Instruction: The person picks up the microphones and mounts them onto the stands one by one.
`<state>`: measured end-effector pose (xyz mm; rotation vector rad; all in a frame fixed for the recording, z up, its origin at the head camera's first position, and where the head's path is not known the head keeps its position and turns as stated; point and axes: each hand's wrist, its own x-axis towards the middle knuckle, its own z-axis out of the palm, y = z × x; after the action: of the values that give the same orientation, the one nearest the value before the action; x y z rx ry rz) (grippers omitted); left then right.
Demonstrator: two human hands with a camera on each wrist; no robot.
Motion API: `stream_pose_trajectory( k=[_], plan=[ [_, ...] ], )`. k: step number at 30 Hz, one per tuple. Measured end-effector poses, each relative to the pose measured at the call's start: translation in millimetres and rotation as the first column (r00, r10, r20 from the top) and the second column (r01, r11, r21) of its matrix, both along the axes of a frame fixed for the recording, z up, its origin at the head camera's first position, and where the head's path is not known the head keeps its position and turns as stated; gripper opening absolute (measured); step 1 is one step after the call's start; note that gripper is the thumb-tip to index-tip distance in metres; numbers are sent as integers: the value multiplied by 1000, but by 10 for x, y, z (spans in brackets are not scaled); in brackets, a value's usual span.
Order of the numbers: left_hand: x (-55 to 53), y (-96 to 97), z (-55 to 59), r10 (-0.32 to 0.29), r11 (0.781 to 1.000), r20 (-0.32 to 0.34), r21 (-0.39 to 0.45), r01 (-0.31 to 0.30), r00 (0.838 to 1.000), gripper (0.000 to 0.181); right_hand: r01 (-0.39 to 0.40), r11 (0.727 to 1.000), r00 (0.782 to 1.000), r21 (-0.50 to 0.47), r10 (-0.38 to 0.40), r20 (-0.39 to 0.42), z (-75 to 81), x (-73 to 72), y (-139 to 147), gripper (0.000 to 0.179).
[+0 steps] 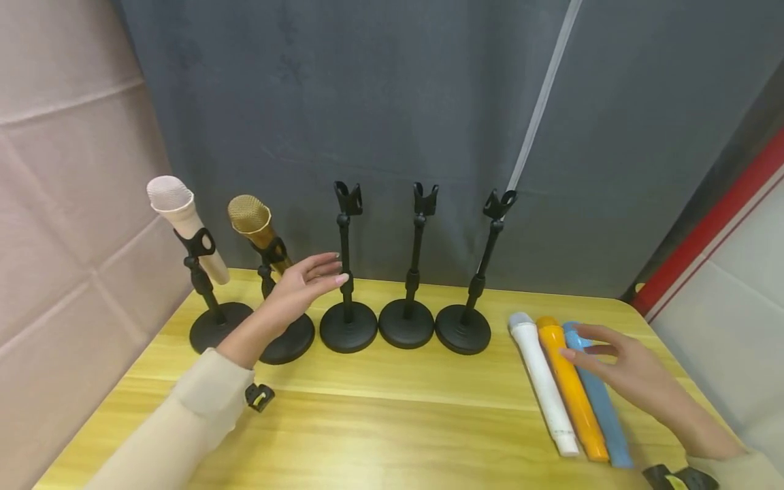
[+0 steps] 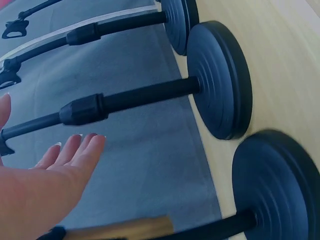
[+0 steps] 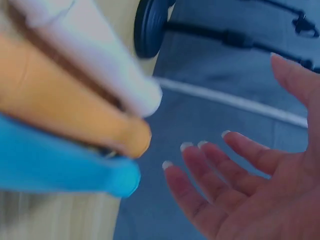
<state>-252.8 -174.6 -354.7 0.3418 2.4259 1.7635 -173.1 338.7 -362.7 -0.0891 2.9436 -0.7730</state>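
My left hand (image 1: 300,287) reaches, fingers loosely extended and holding nothing, to the pole of the middle black microphone stand (image 1: 348,327). That stand's clip (image 1: 349,201) holds no microphone. Partly behind this hand, a gold microphone (image 1: 250,216) sits tilted in its stand. My right hand (image 1: 637,374) hovers over the head end of a blue microphone (image 1: 603,408), thumb and fingers spread. Beside it lie an orange microphone (image 1: 572,388) and a white microphone (image 1: 542,381). The right wrist view shows a gap between the fingers (image 3: 200,185) and the blue microphone's end (image 3: 125,177).
A white microphone in a stand (image 1: 177,204) is at the far left. Two more stands with bare clips, one central (image 1: 406,323) and one farther right (image 1: 463,330), complete the row. Behind the wooden table (image 1: 392,422) hangs a grey curtain (image 1: 392,102); light walls flank it.
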Motion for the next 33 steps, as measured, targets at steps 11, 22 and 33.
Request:
stream_pose_trajectory(
  k=[11, 22, 33],
  plan=[
    [-184, 243, -57, 53, 998, 7, 42, -54, 999, 60, 85, 996, 991, -12, -84, 100, -149, -134, 384, 86],
    [-277, 354, -173, 154, 988, -67, 19, -153, 986, 44, 141, 990, 969, 26, -144, 202, -418, -237, 518, 94],
    [-279, 397, -292, 200, 979, -221, 2, -204, 955, 33, 122, 990, 959, 66, -135, 248, -592, -276, 405, 90]
  ],
)
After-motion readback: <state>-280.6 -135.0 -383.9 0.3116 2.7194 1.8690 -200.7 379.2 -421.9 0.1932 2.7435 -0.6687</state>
